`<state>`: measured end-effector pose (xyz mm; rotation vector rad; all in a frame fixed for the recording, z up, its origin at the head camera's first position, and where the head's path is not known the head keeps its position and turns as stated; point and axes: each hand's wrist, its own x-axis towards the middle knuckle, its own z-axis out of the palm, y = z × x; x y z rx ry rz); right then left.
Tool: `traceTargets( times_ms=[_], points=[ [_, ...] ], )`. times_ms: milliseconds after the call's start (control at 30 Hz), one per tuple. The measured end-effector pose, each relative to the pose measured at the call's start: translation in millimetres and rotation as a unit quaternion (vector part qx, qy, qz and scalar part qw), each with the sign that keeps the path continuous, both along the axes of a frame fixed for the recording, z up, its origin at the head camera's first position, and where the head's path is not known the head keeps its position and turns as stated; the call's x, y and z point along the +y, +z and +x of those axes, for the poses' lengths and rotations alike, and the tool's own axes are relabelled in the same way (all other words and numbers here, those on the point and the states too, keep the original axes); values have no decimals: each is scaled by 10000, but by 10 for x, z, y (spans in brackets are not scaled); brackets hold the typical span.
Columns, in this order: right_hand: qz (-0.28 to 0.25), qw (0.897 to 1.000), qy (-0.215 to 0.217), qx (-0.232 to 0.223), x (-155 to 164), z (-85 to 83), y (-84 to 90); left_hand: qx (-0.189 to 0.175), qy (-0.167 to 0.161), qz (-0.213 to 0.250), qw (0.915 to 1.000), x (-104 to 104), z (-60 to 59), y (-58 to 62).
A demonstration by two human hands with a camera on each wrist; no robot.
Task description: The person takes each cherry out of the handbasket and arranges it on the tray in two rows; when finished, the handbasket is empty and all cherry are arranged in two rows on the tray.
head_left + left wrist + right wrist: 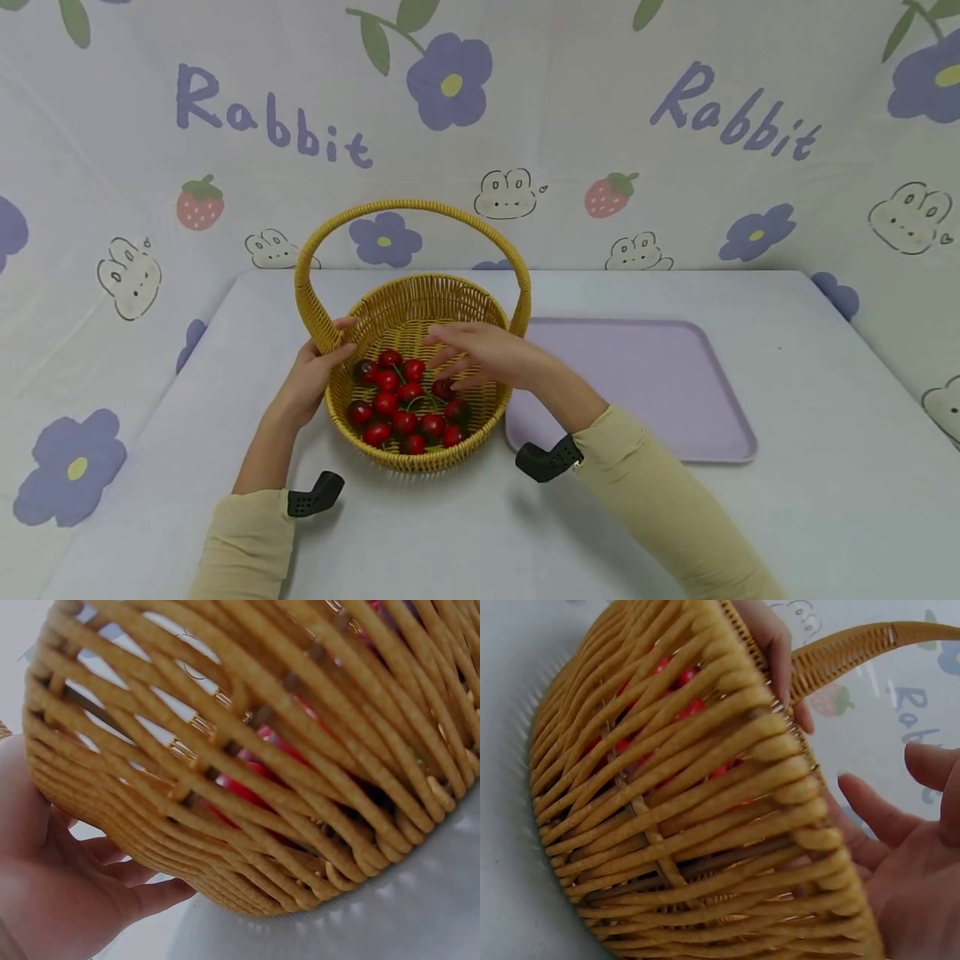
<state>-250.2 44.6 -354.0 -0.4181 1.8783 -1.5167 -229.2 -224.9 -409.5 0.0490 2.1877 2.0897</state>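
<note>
A yellow wicker basket [420, 308] with a tall arched handle [408, 207] stands on the table and holds several red cherries [405, 400]. My left hand [315, 375] grips the basket's left rim by the handle's foot, thumb over the edge; its fingers [150, 896] lie against the basket wall [247, 787]. My right hand [480, 354] hovers open over the cherries inside the basket, fingers spread and holding nothing. In the right wrist view the open palm [919, 885] sits beside the woven wall [690, 817].
A flat lilac tray [645, 383] lies right of the basket, touching it or nearly so. A printed cloth backdrop [525, 125] walls the table on three sides. Bare tabletop [480, 533] stretches in front of the basket.
</note>
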Motion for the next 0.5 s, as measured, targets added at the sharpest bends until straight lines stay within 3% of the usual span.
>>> traceTargets(
  times_ms=[167,333,500],
  points=[
    [604,9972,-341,273,-101,-76,-96,-17,16,-36,10000,0,19,19],
    [1269,9871,-475,848,-186,-94,-154,16,22,-51,10000,-2,22,24],
    [1670,9795,-529,994,-229,-101,-212,-11,28,-58,10000,4,6,8]
  ],
)
